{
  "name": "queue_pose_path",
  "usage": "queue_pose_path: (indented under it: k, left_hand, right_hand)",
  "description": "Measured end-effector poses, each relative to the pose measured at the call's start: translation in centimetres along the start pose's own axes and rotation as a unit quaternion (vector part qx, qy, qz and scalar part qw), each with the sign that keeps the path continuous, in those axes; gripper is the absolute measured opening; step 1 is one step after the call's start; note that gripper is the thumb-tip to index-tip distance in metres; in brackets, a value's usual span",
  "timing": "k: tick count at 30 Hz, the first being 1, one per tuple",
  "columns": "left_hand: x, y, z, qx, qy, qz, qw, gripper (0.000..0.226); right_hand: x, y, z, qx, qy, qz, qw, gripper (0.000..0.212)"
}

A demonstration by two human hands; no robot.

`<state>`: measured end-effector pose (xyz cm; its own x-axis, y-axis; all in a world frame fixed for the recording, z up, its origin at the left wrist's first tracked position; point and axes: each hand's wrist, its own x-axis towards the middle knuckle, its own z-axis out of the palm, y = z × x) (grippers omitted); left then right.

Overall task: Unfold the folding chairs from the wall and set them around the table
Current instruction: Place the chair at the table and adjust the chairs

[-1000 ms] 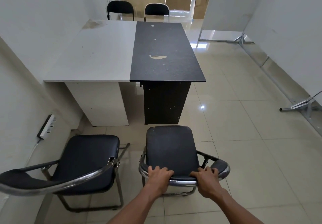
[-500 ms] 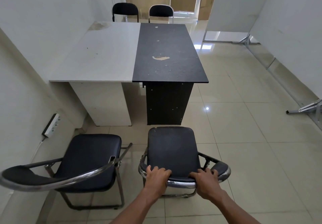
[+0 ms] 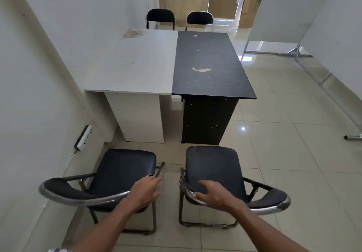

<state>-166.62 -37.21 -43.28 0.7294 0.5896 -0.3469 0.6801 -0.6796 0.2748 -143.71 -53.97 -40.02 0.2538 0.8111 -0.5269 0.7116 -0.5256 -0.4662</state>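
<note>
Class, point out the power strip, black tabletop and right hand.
power strip (image 3: 84, 137): head view, its white face.
black tabletop (image 3: 214, 44): head view, bare top surface.
right hand (image 3: 213, 193): head view, back of hand.

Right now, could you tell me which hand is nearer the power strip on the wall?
Left. The left hand is at the left chair, right of the power strip; the right hand is farther right, at the right chair.

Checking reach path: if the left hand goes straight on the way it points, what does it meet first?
Most likely the side rail of the left chair, just beyond the fingertips of the left hand. The hand is blurred and depth unclear, so it may already be touching.
</note>
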Motion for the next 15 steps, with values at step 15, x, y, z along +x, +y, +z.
queue_pose_path:
  k: [15]
  left_hand:
    - [-8.5,-29.8,-4.5,0.128,-0.157,0.042,0.978,0.072]
  right_hand:
    - [9.6,-28.7,18.3,-0.169,-0.013,-0.054,0.984,0.067]
